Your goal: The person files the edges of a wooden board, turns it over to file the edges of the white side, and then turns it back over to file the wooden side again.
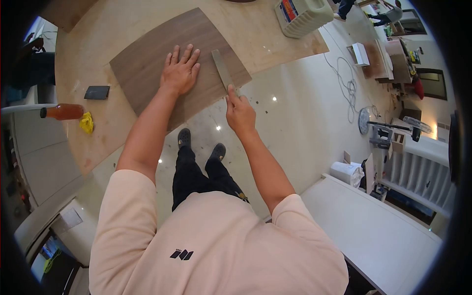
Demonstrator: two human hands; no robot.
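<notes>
A brown wood-grain panel (140, 69) lies on the plywood worktable (81, 46), its near side reaching over the table edge. My left hand (180, 72) rests flat on the panel with the fingers spread. In my right hand (240, 111) is a long flat file (221, 67), gripped at its lower end. The file's blade lies over the panel's right part, close to the near right edge. My fingers hide the file's handle.
Left on the table are a dark sanding block (97, 92), an orange-brown bottle (66, 112) and a crumpled yellow cloth (86, 123). A plastic jerrycan (303, 17) stands at the back right. Behind me to the right is a white surface (373, 231); cables (348, 91) lie on the floor.
</notes>
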